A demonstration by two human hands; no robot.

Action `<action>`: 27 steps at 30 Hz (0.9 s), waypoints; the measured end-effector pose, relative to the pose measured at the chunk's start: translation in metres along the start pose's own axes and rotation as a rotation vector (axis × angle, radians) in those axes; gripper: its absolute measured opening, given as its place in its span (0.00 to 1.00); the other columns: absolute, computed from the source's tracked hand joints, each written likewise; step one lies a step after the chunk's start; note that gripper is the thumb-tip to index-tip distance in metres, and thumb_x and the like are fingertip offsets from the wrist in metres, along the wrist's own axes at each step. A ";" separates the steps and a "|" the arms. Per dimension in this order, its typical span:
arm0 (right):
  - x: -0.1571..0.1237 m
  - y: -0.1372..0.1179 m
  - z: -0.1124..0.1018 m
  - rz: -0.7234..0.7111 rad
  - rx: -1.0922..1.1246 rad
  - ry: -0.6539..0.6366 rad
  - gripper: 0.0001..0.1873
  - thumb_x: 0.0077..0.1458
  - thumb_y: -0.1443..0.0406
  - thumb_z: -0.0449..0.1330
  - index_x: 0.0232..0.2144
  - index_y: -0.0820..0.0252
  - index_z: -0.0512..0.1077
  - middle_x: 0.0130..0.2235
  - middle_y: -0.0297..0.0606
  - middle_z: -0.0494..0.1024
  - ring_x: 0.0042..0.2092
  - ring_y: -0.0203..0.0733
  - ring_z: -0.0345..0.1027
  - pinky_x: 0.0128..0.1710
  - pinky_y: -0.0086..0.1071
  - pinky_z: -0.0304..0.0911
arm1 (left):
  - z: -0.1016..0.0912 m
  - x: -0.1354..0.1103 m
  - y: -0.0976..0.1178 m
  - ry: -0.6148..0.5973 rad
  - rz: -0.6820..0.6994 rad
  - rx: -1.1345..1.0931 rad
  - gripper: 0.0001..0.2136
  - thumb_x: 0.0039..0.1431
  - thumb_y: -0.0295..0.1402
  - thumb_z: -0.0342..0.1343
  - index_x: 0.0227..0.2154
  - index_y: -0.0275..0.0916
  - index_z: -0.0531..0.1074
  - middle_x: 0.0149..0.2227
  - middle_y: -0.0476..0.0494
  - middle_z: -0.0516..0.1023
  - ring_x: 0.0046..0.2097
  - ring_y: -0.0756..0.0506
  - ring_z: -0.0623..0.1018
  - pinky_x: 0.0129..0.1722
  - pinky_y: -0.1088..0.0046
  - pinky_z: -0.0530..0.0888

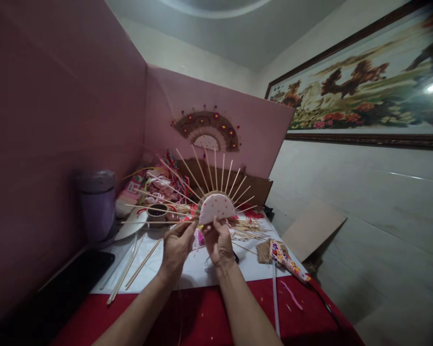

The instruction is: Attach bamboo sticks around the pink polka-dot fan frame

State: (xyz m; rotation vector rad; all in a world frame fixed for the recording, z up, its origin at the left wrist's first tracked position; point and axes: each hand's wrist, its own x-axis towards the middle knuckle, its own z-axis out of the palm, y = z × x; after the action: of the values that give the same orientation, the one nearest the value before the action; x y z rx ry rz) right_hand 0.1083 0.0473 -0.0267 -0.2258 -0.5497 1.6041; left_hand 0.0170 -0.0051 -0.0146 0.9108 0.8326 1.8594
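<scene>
Above the table I hold up a half-round piece [217,207] covered in white fabric with red dots. Thin wooden sticks [215,170] fan out from its curved brown edge like rays. My left hand [178,245] pinches the lower left, at the base of the lowest sticks. My right hand [218,242] grips the flat bottom edge, thumb in front and fingers behind it. Behind, a finished-looking brown fan [212,126] with red flowers and the same dotted half-round hangs on the pink panel.
A hot glue gun [288,259] with a flower pattern lies at right, a glue stick [276,298] at its back end. At left stand a purple cup [98,206] and a black phone [82,274]. Loose sticks [250,230], a tape roll [157,211] and tangled ribbons [166,185] lie behind my hands.
</scene>
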 end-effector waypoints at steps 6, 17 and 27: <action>-0.001 0.004 0.000 -0.047 -0.133 -0.055 0.11 0.43 0.65 0.66 0.29 0.61 0.69 0.27 0.32 0.76 0.26 0.32 0.71 0.24 0.24 0.67 | -0.004 0.007 0.003 -0.011 -0.136 -0.168 0.12 0.40 0.36 0.64 0.23 0.33 0.70 0.12 0.62 0.51 0.14 0.60 0.49 0.12 0.85 0.46; -0.001 0.004 -0.002 -0.062 -0.155 -0.088 0.10 0.44 0.66 0.65 0.30 0.61 0.70 0.28 0.34 0.78 0.28 0.36 0.73 0.25 0.26 0.67 | -0.007 0.009 0.005 -0.004 -0.152 -0.175 0.13 0.39 0.36 0.64 0.22 0.34 0.68 0.12 0.61 0.54 0.13 0.60 0.50 0.11 0.86 0.47; -0.005 0.001 0.000 -0.084 -0.178 -0.175 0.07 0.45 0.65 0.64 0.30 0.61 0.72 0.30 0.37 0.78 0.29 0.37 0.73 0.27 0.28 0.68 | -0.009 0.012 0.010 -0.014 -0.183 -0.232 0.13 0.38 0.34 0.65 0.20 0.35 0.65 0.12 0.62 0.54 0.13 0.60 0.50 0.10 0.86 0.46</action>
State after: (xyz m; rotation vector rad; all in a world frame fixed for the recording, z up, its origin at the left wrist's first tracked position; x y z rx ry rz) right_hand 0.1083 0.0422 -0.0281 -0.1939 -0.8285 1.5025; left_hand 0.0018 0.0001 -0.0081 0.6788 0.6525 1.7453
